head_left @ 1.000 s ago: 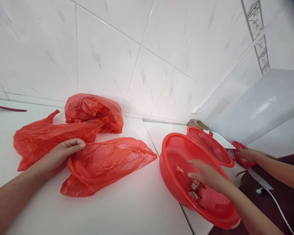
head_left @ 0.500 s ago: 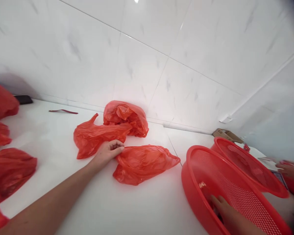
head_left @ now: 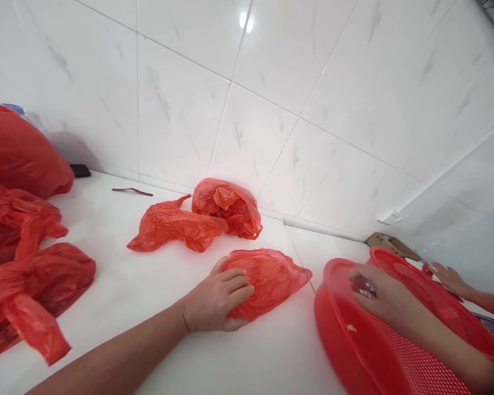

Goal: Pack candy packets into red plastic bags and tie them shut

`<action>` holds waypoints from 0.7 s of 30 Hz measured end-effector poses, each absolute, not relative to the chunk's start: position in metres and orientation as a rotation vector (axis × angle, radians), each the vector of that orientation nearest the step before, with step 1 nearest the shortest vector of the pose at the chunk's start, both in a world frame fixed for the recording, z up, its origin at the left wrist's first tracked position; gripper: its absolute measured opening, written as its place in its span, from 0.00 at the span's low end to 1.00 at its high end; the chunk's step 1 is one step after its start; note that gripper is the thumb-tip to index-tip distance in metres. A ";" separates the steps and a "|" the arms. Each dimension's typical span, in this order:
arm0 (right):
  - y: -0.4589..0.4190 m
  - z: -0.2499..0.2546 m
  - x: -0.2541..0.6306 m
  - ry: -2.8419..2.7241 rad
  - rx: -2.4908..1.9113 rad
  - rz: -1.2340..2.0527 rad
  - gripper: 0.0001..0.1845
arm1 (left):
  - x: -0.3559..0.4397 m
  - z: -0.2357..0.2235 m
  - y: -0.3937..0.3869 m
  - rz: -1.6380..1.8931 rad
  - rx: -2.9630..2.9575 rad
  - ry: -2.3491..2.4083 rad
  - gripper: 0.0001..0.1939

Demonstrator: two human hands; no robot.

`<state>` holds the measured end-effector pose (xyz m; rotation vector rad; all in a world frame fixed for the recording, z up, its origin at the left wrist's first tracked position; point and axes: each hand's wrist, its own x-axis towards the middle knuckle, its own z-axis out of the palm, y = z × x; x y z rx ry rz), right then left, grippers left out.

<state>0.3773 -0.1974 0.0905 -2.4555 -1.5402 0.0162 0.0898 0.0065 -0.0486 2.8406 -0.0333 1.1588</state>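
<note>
My left hand (head_left: 222,299) is on the mouth end of a flattened red plastic bag (head_left: 271,277), its fingers curled over the thin film. Above the rim of a red mesh basket (head_left: 333,329), my right hand (head_left: 376,291) is closed around several small dark, shiny pieces (head_left: 364,286) with white spots. Their kind cannot be made out. Behind the left hand lie a crumpled red plastic bag (head_left: 173,225) and a bunched red bag (head_left: 228,208) with more film inside it.
Full, knotted red bags (head_left: 20,153) crowd the left side. By the tiled wall lie a dark red strap (head_left: 132,191) and a black object (head_left: 80,170). A second red basket (head_left: 395,263), a cardboard box (head_left: 389,243) and another person's hand (head_left: 450,278) are at right.
My right hand has risen from inside the basket to above its rim, with small pieces in it. My left hand has shifted from the bag's corner onto its near end.
</note>
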 end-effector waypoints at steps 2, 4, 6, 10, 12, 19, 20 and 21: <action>-0.169 0.105 0.345 -1.581 -2.290 0.154 0.07 | 0.092 -0.047 0.003 1.133 2.881 -0.058 0.06; -0.140 0.103 0.310 -1.661 -2.197 0.275 0.10 | 0.094 -0.046 0.003 1.147 2.944 -0.063 0.09; -0.113 0.088 0.283 -1.757 -2.140 0.425 0.14 | 0.095 -0.047 0.005 1.194 2.989 -0.064 0.13; -0.082 0.061 0.266 -1.850 -2.115 0.703 0.39 | 0.095 -0.052 0.007 1.255 2.997 -0.071 0.13; -0.083 0.063 0.275 -1.866 -2.103 0.731 0.42 | 0.095 -0.054 0.008 1.244 2.977 -0.048 0.13; -0.163 0.099 0.355 -1.487 -2.478 0.329 0.21 | 0.097 -0.051 0.010 0.934 2.886 -0.099 0.09; -0.178 0.098 0.368 -1.416 -2.540 0.297 0.20 | 0.097 -0.051 0.011 0.889 2.886 -0.098 0.09; -0.193 0.095 0.381 -1.357 -2.603 0.287 0.21 | 0.098 -0.051 0.011 0.857 2.886 -0.094 0.09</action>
